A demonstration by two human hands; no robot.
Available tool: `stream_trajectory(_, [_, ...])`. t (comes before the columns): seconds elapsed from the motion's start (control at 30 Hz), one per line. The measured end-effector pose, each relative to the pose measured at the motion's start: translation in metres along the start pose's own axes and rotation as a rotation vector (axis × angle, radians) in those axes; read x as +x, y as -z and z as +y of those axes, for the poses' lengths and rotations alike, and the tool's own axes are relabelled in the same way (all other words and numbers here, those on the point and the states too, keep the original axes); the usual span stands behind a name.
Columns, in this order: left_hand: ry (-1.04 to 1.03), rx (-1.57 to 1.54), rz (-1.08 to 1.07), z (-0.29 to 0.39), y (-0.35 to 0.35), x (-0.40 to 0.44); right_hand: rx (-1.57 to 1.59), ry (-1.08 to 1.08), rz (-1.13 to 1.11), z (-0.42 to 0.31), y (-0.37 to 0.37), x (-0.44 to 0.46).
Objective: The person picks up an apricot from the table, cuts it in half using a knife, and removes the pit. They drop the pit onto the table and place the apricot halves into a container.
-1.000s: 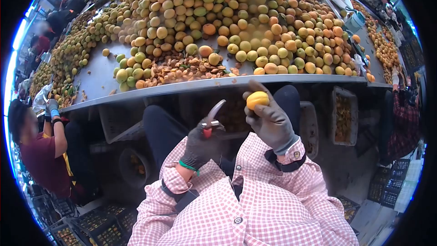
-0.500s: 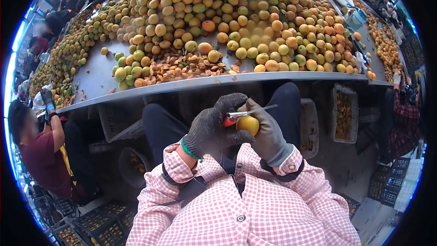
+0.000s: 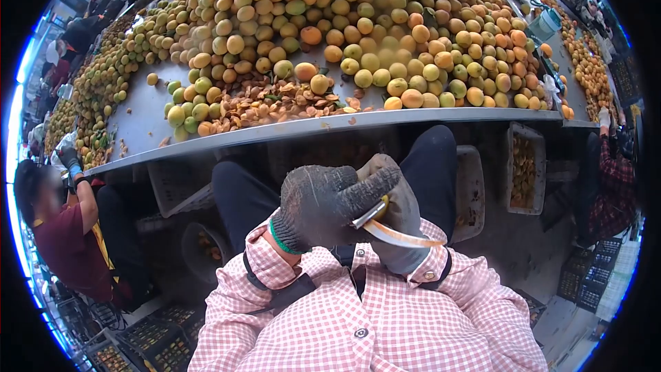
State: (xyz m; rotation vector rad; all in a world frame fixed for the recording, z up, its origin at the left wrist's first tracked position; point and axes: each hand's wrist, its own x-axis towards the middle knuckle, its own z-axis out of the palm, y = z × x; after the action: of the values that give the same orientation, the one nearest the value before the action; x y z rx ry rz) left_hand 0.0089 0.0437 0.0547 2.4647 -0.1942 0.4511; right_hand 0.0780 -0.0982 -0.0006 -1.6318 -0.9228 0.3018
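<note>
My left hand (image 3: pixel 320 203), in a dark grey glove with a green cuff, is closed around a knife (image 3: pixel 372 213). Its silver collar shows below the fingers, and a thin curved blade points right, with an orange-white sheen. My right hand (image 3: pixel 403 210), in a lighter grey glove, is closed on an apricot (image 3: pixel 384 202). Only a yellow sliver of the fruit shows between the gloves. Both hands touch each other above my lap, and the left fingers cover the knife handle.
A metal table (image 3: pixel 275 131) carries a large heap of apricots (image 3: pixel 413 48) and a pile of pits (image 3: pixel 275 102). Below stand a crate of cut fruit (image 3: pixel 525 172), another crate (image 3: pixel 469 193) and a bucket (image 3: pixel 204 251). Co-workers sit left and right.
My left hand has rolled over the apricot, hiding most of it. The knife has swung lower, its blade now pointing right and slightly down. The red handle is now hidden.
</note>
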Motion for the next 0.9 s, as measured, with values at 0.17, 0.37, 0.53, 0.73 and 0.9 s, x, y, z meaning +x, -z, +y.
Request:
stream_trajectory(0.17, [-0.111, 0.094, 0.006, -0.003, 0.004, 0.008, 0.032, -0.119, 0.098, -0.028, 0.003, 0.016])
stream_trajectory(0.37, [0.154, -0.395, 0.364, 0.01, -0.033, 0.001, -0.293, 0.342, 0.495, -0.027, -0.011, 0.033])
stream_trajectory(0.53, [0.633, -1.109, 0.591, 0.02, -0.052, -0.002, 0.514, 0.102, 0.474, -0.012, -0.021, 0.037])
stream_trajectory(0.73, [0.781, -1.098, 0.595, -0.003, -0.073, -0.006, -0.042, 0.221, 0.326, 0.026, -0.016, 0.045])
stream_trajectory(0.9, [0.571, -0.654, 0.409, -0.009, -0.037, -0.007, -0.229, 0.063, -0.085, 0.029, 0.004, 0.041])
